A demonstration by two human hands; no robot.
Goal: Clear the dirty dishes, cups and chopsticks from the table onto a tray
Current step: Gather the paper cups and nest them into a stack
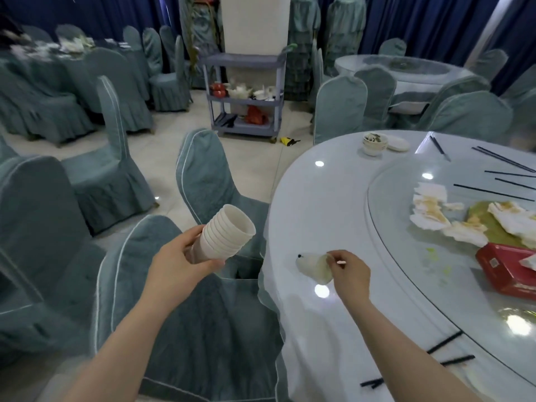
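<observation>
Meanwhile, gripping a tilted stack of white cups (224,236) in curled left hand (179,261) fingers off the table (333,198) edge, and pinching a single, perhaps soiled cup (314,266) at right hand (349,272) fingertips just above the tabletop.

Both forearms bare, reaching forward from bottom of frame. Left hand (179,256): raised out to the left, fingers and thumb curled round the base of a stack of cups (226,233), stack tilted up and to the right. Right hand (349,271): palm down, wrist slightly bent, thumb and fingertips pinching the rim of a single cup (314,266) lying on its side.
</observation>
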